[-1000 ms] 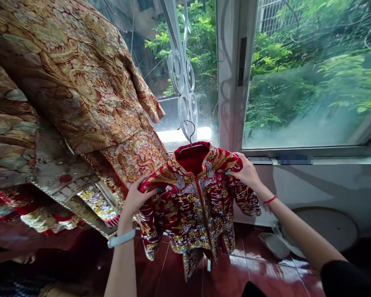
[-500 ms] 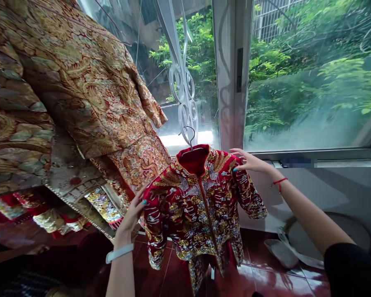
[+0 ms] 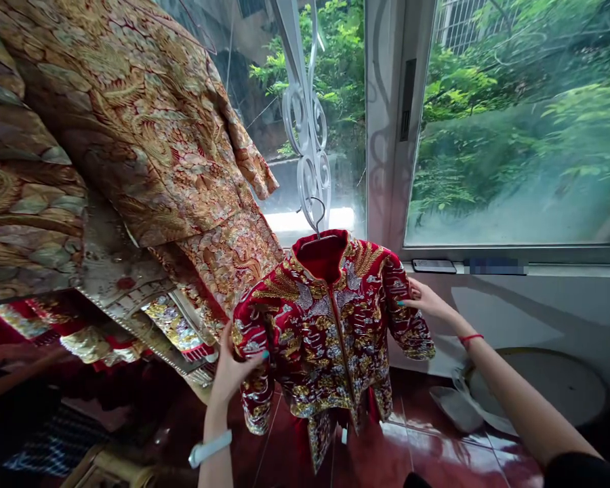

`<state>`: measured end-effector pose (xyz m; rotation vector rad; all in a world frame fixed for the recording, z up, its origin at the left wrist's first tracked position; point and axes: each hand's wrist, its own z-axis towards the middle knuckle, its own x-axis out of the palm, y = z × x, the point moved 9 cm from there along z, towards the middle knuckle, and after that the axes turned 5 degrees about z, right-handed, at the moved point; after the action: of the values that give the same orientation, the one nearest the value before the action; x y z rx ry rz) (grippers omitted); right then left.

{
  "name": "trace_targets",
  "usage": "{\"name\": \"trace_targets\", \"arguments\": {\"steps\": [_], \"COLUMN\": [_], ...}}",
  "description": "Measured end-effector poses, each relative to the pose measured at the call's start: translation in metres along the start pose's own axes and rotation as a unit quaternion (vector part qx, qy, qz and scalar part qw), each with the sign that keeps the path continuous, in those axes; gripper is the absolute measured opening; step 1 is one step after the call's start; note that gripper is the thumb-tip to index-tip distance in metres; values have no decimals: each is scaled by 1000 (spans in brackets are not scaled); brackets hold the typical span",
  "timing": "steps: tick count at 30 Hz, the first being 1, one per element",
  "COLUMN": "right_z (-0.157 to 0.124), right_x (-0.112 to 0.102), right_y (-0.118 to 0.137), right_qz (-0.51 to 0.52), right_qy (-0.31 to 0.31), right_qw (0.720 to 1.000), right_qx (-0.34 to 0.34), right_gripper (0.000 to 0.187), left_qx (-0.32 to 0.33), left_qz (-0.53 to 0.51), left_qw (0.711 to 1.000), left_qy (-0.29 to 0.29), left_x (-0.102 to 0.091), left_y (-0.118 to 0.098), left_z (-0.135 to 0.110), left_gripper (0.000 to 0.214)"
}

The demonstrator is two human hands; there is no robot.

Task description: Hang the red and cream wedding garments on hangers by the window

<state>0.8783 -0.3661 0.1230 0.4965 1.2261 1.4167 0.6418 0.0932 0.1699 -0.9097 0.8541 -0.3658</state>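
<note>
A red jacket (image 3: 320, 339) with a stand collar, thickly embroidered in gold and silver, hangs from a thin metal hanger (image 3: 318, 215). My left hand (image 3: 232, 362) is closed around its sleeve on the left, thumb across the front and fingers hidden behind. My right hand (image 3: 427, 299) grips the opposite sleeve's upper part, thumb in front. The hanger's hook is against a white scrolled metal bracket (image 3: 305, 129); whether it is hooked there I cannot tell. Below the jacket's hem, a matching embroidered piece (image 3: 319, 440) hangs down.
Large gold-and-red patterned garments (image 3: 147, 135) hang at the left, close to the jacket. A window (image 3: 518, 163) stands behind, with a phone (image 3: 434, 266) on its sill. A round, pale object (image 3: 543, 386) leans by the wall above the red tiled floor (image 3: 386, 461).
Both hands have slid from the jacket's shoulders down onto the sleeves. My left thumb now lies across the sleeve front. The view has shifted slightly, and the phone on the sill is uncovered.
</note>
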Motion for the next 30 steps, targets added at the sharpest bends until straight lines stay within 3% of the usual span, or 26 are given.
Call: {"name": "trace_targets", "arguments": {"steps": [2,5,6,8,10,11,14,15,16,18,20,22,24,27,30], "right_z": [-17,-36,-39,-36,-36,-40,-65,-68,-64,-49,-29,-12,-8,-32,-63], "right_x": [-9,-36,-42,-47,-44,-41,-9,16,49,118,157,170,170,166,177], "right_y": [-23,-41,-43,-42,-30,-17,36,50,61,74,73,68,63,50,24], "right_qz": [-65,-217,-248,-262,-248,-243,-260,-277,-303,-360,-388,-401,-408,-413,-414], "right_qy": [-82,-240,-258,-241,-220,-238,-343,-339,-292,-176,-136,-128,-120,-108,-64], "right_qw": [994,939,925,923,937,937,902,897,902,903,898,896,895,894,898], "right_qx": [39,113,131,143,114,85,-35,-69,-99,-158,-156,-138,-133,-132,-131], "right_gripper": [43,34,34,33,34,38,62,66,66,66,66,65,64,63,62], "left_qx": [-42,-87,-89,-82,-51,-32,36,71,113,205,229,219,218,214,250], "left_qz": [20,120,145,151,105,87,128,170,216,285,332,363,385,412,428], "left_qw": [999,982,976,975,984,985,954,938,928,922,914,906,897,885,868], "left_qy": [-9,-121,-139,-140,-133,-149,-270,-293,-282,-164,-53,-6,-8,-42,-2], "left_x": [2,-11,-13,-15,-15,-16,-9,6,29,93,143,164,167,164,185], "left_y": [25,40,39,37,33,32,23,16,7,-10,-18,-23,-29,-26,-16], "left_z": [-14,-23,-22,-19,-24,-32,-76,-90,-98,-97,-82,-64,-59,-81,-116], "left_gripper": [74,59,58,59,68,77,109,111,106,80,61,57,62,69,70]}}
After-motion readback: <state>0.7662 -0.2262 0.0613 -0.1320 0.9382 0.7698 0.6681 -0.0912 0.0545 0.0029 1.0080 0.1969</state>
